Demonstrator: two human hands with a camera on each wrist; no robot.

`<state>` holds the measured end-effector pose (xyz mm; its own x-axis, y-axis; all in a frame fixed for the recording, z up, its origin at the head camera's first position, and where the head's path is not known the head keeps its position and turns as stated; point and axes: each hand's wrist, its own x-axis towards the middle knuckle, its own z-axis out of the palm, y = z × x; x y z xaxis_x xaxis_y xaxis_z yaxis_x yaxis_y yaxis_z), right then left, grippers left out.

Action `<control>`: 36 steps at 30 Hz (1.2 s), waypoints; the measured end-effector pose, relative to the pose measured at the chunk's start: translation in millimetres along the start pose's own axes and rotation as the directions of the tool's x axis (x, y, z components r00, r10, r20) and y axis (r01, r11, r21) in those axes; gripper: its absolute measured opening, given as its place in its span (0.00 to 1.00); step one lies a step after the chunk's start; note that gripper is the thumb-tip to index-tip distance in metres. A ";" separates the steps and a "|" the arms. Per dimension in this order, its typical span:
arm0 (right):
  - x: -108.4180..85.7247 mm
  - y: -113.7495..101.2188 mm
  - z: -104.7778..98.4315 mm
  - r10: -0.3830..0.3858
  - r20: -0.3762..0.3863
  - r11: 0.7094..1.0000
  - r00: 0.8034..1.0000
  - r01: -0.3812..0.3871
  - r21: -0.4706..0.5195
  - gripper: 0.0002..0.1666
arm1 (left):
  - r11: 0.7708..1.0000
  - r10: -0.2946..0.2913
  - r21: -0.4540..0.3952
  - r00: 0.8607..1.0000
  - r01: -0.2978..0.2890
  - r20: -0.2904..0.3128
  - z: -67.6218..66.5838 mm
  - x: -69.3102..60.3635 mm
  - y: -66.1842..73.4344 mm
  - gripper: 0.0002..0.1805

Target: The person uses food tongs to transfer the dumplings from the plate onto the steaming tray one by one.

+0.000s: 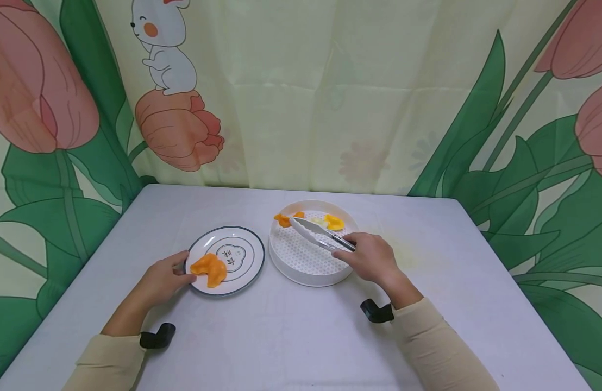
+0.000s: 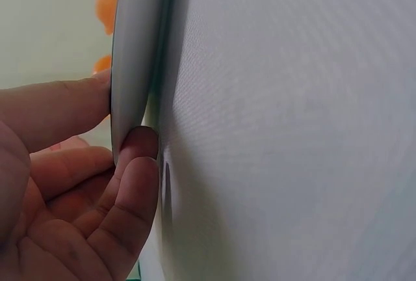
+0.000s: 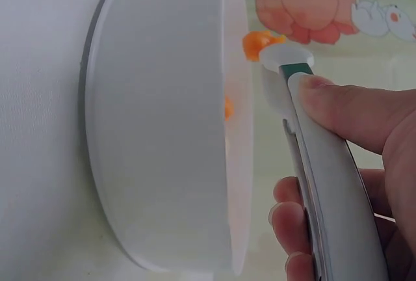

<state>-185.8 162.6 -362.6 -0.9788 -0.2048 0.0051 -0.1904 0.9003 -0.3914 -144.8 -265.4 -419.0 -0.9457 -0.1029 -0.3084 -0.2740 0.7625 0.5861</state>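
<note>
My left hand (image 1: 164,278) pinches the left rim of a white plate with a dark blue edge (image 1: 247,274); the left wrist view has the thumb above the rim and fingers beneath. An orange, lumpy, soft-looking piece (image 1: 210,269) lies on the plate. In my right hand (image 1: 371,258) are metal tongs with pale tips (image 1: 317,232), reaching over a round white tray with a perforated floor (image 1: 306,260). At the tong tips is an orange piece (image 3: 259,45), above the tray's rim in the right wrist view. Whether both tips touch it is unclear.
Inside the tray, toward its far side, are a yellow piece (image 1: 334,222), a pale piece (image 1: 319,221) and another bit of orange (image 1: 299,215). A white cloth (image 1: 291,331) covers the table. Behind it hangs a curtain (image 1: 301,108) printed with tulips and a rabbit.
</note>
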 end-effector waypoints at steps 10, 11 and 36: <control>6.9 5.6 6.2 0.043 0.018 0.999 0.999 -0.043 -0.010 0.35 | 1.000 0.007 0.008 1.000 -0.006 -0.006 0.3 -0.4 0.4 0.43; 7.6 5.4 6.8 0.048 0.021 0.999 0.999 -0.048 -0.010 0.35 | 1.000 0.004 0.005 1.000 -0.004 -0.005 0.4 -0.5 0.5 0.43; 15.6 -1.3 10.3 0.107 0.039 0.994 0.994 -0.105 -0.033 0.37 | 1.000 0.007 0.009 1.000 -0.007 -0.010 0.2 -1.2 0.3 0.43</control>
<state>-200.1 154.3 -371.5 -0.9898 -0.1223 -0.0724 -0.0885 0.9290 -0.3594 -143.8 -265.0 -418.6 -0.9493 -0.1041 -0.2967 -0.2660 0.7691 0.5811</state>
